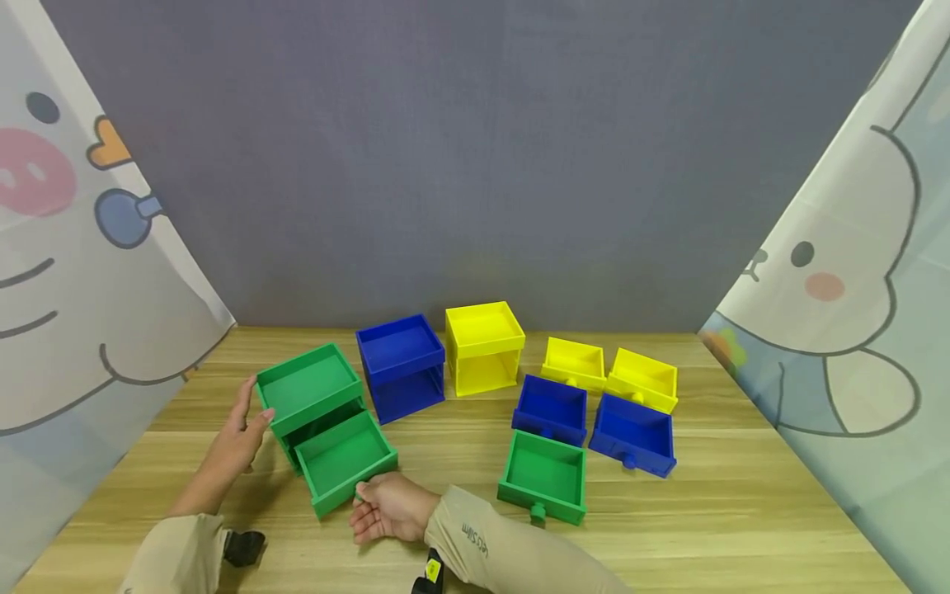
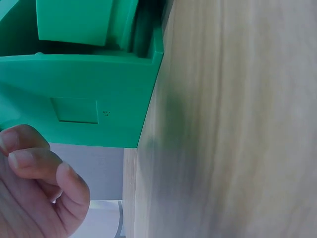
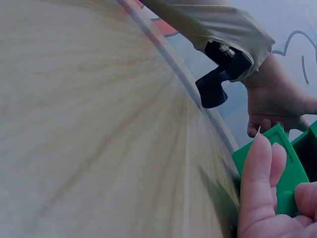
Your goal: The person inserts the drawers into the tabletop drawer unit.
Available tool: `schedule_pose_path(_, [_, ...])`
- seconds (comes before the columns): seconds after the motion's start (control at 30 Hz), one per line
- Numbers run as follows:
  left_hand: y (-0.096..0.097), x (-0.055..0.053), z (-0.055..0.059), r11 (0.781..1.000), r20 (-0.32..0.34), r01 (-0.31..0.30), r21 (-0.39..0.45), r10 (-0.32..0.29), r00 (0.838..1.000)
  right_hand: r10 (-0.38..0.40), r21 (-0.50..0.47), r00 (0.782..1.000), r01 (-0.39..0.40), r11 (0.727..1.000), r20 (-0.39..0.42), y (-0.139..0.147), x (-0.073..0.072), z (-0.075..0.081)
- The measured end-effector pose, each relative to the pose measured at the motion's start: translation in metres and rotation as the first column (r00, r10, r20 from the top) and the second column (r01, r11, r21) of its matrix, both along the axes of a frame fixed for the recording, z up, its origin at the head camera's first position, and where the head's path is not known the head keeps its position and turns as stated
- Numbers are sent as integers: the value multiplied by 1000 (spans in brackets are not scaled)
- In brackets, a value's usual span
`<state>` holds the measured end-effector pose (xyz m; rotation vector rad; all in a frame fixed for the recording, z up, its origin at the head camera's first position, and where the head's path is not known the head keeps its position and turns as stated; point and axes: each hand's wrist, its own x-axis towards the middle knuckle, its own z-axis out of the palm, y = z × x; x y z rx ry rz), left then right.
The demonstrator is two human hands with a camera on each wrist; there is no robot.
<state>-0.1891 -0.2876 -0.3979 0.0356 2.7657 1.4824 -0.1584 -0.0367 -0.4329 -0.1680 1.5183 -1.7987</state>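
Note:
At the left of the table in the head view stands a green drawer cabinet [image 1: 308, 384] with a shallow tray top. A green drawer [image 1: 345, 458] sits partway in its lower opening, its front sticking out toward me. My left hand [image 1: 236, 441] rests against the cabinet's left side, thumb near the front corner. In the left wrist view, its loosely bent fingers [image 2: 37, 163] lie by the cabinet's side wall [image 2: 74, 109]. With thumb and fingers, my right hand [image 1: 393, 505] pinches the drawer's front knob, which is mostly hidden.
Behind stand a blue cabinet [image 1: 401, 363] and a yellow cabinet [image 1: 486, 346], both with open fronts. To the right lie two yellow drawers [image 1: 575, 363] [image 1: 641, 379], two blue drawers [image 1: 551, 410] [image 1: 633, 433] and another green drawer [image 1: 543, 474]. A grey wall [image 1: 475, 165] closes the back.

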Motion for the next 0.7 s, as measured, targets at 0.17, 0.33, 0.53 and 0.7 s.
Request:
schedule_pose_path(0.17, [1, -1, 2, 1000, 24, -1, 0, 1, 1000, -5, 5, 1000, 5, 1000, 7, -1, 0, 0])
schedule_pose_path(0.33, [2, 0, 2, 1000, 39, -12, -6, 12, 999, -2, 7, 1000, 2, 1000, 5, -4, 0, -1])
schedule_pose_path(0.53, [2, 1, 2, 1000, 30, -9, -5, 9, 1000, -25, 20, 1000, 25, 999, 13, -7, 2, -3])
schedule_pose_path(0.7, [1, 1, 2, 1000, 30, -5, -1, 5, 1000, -47, 21, 999, 46, 999, 8, -7, 2, -4])
